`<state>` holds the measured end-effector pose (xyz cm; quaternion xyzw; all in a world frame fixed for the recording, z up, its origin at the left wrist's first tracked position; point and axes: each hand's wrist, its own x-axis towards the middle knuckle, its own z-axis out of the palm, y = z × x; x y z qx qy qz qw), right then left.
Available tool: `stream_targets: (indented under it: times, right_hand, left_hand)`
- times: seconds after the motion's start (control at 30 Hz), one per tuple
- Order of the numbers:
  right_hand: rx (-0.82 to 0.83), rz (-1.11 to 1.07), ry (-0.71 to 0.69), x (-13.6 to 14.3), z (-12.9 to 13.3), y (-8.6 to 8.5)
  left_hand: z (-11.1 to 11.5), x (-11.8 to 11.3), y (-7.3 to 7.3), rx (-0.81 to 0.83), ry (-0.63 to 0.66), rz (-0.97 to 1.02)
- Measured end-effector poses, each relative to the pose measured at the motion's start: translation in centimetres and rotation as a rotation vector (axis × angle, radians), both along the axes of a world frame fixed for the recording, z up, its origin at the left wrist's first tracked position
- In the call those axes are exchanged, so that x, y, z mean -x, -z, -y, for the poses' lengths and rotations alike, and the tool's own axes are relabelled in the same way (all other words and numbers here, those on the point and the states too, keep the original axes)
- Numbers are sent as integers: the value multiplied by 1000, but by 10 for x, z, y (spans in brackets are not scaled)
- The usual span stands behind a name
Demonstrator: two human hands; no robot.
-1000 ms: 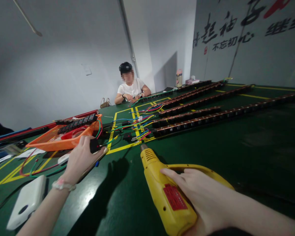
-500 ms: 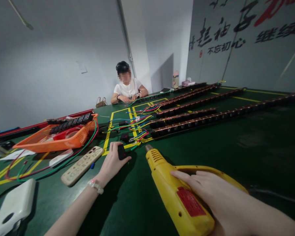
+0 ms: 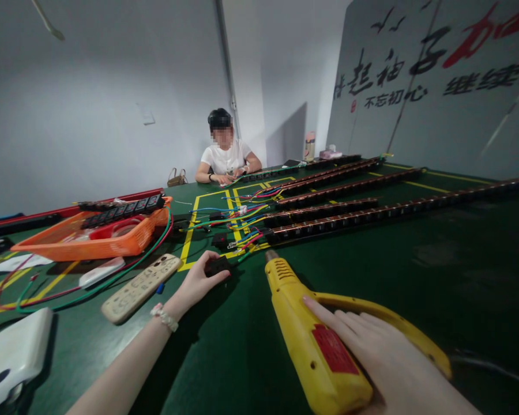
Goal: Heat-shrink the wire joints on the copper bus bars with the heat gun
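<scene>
My left hand (image 3: pixel 198 281) is closed around a small black block (image 3: pixel 218 266), thumb on the near side and fingers over the far side. A green wire (image 3: pixel 244 256) runs from the block toward a cluster of coloured wires (image 3: pixel 253 237). On the right, my right hand (image 3: pixel 363 340) grips a yellow heat gun (image 3: pixel 300 314) with a red label. Its metal nozzle (image 3: pixel 271 254) points away from me, just right of the green wire. The lower fingers of this hand are hidden behind the gun.
Long black strips with copper-coloured edges (image 3: pixel 328 221) lie across the green table. At left stand an orange basket (image 3: pixel 112 248), a phone in a beige case (image 3: pixel 142 288) and a white device (image 3: pixel 19 346). Another person (image 3: pixel 225 157) sits at the far side, hands on a strip.
The black block has tipped from upright to flatter in my left hand. The heat gun's nozzle has shifted slightly right in the picture, and the whole view has moved a little.
</scene>
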<state>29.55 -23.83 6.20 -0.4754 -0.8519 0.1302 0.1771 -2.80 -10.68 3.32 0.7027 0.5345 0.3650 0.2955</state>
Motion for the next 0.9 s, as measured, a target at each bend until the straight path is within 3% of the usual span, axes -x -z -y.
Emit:
stream_targets:
  times: [0.13, 0.3, 0.53, 0.77, 0.9]
  right_hand:
    - [-11, -5, 85, 11, 7, -8]
    - [-21, -40, -2, 22, 13, -18]
    - [-37, -59, -117, 43, 15, -22]
    - [-1, -38, -84, 51, 18, -26]
    - [23, -56, -51, 48, 19, -27]
  left_hand:
    - [2, -2, -2, -70, 29, -16]
    - [2, -5, -4, -254, 92, -39]
    - [0, -7, 3, -174, 16, 207]
    - [1, -3, -1, -268, -29, 121]
    - [2, -4, -4, -242, -26, 148]
